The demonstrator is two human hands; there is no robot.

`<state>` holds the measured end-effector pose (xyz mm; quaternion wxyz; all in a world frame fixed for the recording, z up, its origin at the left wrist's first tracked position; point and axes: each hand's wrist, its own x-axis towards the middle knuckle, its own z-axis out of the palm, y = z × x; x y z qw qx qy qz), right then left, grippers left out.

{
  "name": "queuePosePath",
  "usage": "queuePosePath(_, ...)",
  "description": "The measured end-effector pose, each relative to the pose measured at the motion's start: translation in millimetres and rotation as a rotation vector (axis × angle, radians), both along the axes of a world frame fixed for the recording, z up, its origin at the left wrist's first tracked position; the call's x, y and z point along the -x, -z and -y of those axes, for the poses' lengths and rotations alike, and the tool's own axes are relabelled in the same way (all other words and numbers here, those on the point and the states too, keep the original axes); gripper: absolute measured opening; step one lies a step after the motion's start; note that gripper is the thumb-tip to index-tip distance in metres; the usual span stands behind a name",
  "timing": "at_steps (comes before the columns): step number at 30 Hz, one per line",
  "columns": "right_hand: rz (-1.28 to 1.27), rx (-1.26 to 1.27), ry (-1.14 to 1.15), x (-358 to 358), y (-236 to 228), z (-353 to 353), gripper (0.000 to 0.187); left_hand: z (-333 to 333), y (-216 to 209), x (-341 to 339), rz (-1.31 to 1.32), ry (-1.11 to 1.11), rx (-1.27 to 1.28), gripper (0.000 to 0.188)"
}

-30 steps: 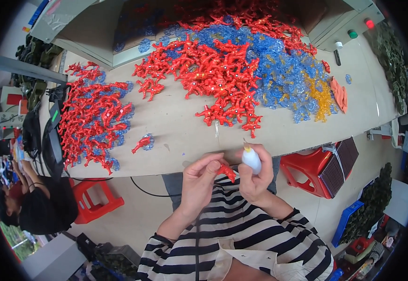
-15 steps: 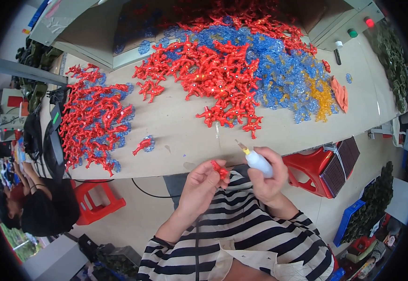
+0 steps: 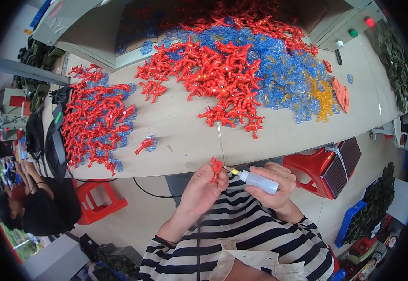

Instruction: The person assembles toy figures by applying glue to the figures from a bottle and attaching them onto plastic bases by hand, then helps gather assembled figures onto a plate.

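Note:
Between the thumb and fingers of my left hand (image 3: 202, 186) is a small red plastic figure (image 3: 216, 168), held upright just past the table's front edge. My right hand (image 3: 277, 183) is wrapped round a translucent white squeeze bottle (image 3: 261, 182) with a yellow-based thin nozzle. That bottle lies nearly level, its nozzle tip pointing left at the red figure, touching it or very close. A single red figure joined to a clear blue piece (image 3: 146, 144) lies on the table to the left of my hands.
A large pile of red figures (image 3: 222, 79) covers the table's middle, beside clear blue pieces (image 3: 283, 70) and yellow ones (image 3: 322, 96). Rows of red-and-blue figures (image 3: 98, 119) lie at left. An orange cloth (image 3: 341, 95), a marker (image 3: 338, 55) and red stools (image 3: 100, 201) are around. A person (image 3: 44, 201) sits at left.
My right hand has tipped the bottle from upward-pointing to nearly level, bringing its nozzle to the figure. My left hand has turned the red figure more upright.

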<state>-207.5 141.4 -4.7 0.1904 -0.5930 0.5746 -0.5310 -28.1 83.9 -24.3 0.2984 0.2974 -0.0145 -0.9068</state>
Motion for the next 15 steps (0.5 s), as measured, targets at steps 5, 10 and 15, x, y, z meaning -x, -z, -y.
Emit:
queuePosePath(5,-0.004,0.0,-0.005,0.3,-2.5,1.4,0.038,-0.3,-2.0,1.6,0.01,0.0,0.019,0.03)
queuePosePath(10,0.014,0.026,0.005,2.6,-1.3,-0.5,0.038,-1.1,0.3,2.3,-0.006,0.005,0.036,0.031)
queuePosePath(15,0.038,0.01,-0.013,3.5,-1.4,-2.5,0.036,0.0,-2.2,3.3,-0.013,0.017,0.001,0.035)
